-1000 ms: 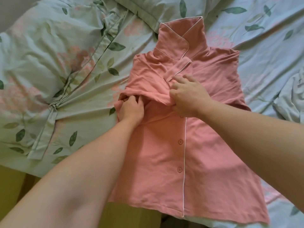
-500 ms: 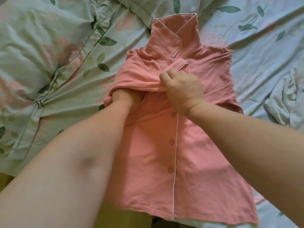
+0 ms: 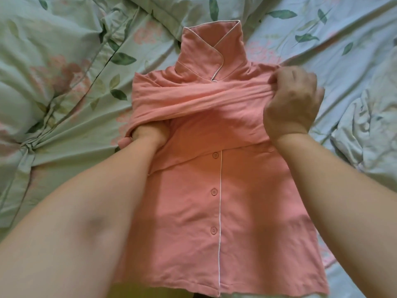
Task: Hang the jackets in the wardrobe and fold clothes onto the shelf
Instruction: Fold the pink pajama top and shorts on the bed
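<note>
Pink shirt [image 3: 247, 201] on floral sheet [image 3: 64, 61]; pillow [image 3: 182, 9] far. Right hand [image 3: 294, 104] pinches folded sleeve [image 3: 204, 100]; left hand [image 3: 148, 134] grips it, fingers part-hidden.

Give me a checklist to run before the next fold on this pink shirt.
1. Right hand grips the sleeve end: ok, fingers curled round the fabric.
2. Sleeve crosses the chest of the pink shirt, below the collar: ok.
3. Left hand holds the fold at the shirt's left edge: cannot tell, its fingers are hidden under the fabric.
4. Sleeve lies smooth: not ok, it is bunched into ridges.
5. Front closed and straight: ok, the visible buttons are done up and the piping runs straight.
</note>
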